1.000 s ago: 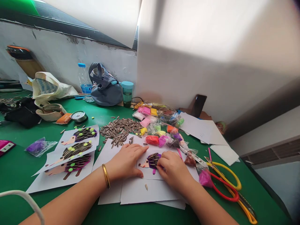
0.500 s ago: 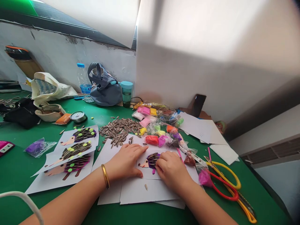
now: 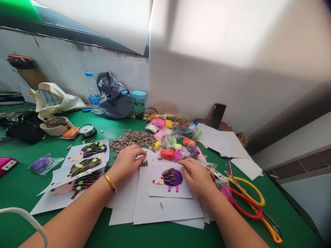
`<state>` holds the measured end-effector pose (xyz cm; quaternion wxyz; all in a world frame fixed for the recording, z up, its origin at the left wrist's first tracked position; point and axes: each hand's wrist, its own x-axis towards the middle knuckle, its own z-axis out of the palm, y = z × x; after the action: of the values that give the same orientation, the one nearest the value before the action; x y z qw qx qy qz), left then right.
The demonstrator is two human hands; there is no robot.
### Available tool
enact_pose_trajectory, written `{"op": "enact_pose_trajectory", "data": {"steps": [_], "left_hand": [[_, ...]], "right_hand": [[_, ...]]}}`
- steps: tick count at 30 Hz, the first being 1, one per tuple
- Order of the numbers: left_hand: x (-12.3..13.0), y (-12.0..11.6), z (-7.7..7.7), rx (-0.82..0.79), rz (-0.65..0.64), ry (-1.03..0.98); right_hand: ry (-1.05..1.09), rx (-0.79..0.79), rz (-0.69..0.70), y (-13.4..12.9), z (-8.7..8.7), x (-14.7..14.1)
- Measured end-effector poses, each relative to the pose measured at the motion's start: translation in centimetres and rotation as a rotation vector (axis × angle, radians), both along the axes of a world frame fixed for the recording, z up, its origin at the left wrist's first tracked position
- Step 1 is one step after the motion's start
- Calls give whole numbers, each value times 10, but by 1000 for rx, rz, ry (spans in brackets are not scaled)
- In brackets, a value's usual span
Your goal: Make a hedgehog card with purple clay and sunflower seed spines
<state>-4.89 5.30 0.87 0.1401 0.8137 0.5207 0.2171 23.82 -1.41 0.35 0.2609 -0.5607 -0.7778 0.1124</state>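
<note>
A small white card (image 3: pixel 157 190) carries a purple clay hedgehog (image 3: pixel 176 178) with a pink face, pink legs and sunflower seeds over its left part. My left hand (image 3: pixel 129 159), with a gold bangle at the wrist, is at the front edge of the seed pile (image 3: pixel 137 138); its thumb and forefinger are close together, and whether a seed is between them is too small to tell. Over the card's upper right edge is my right hand (image 3: pixel 198 174), fingers apart, nothing visible in it. One pale seed (image 3: pixel 161 205) lies below the card on stacked white paper (image 3: pixel 144 213).
Hedgehog cards (image 3: pixel 88 162) overlap at the left. Bagged coloured clay (image 3: pixel 167 154) lies behind the paper. Red and yellow scissors (image 3: pixel 248 206) are at the right. A blue bag (image 3: pixel 116 103), bottle (image 3: pixel 91 93) and cup (image 3: pixel 139 103) stand at the back.
My left hand has moved up and left from the card to the seeds. My right hand has shifted right and off the hedgehog, uncovering its body and legs.
</note>
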Motion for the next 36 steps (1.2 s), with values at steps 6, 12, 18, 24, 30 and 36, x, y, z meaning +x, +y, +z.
{"op": "enact_pose_trajectory", "data": {"steps": [6, 12, 18, 24, 30, 36], "left_hand": [[4, -7, -6, 1, -73, 213], [10, -7, -9, 70, -59, 262], [7, -1, -7, 87, 21, 243], [-4, 3, -1, 54, 47, 158], [-12, 5, 3, 76, 52, 232], [-5, 1, 0, 27, 61, 312]], "right_hand": [[-85, -74, 14, 6, -18, 4], [-100, -107, 31, 6, -21, 6], [-93, -77, 35, 5, -20, 6], [-90, -120, 22, 4, -16, 4], [-78, -157, 22, 4, -14, 5], [-81, -129, 28, 4, -16, 5]]}}
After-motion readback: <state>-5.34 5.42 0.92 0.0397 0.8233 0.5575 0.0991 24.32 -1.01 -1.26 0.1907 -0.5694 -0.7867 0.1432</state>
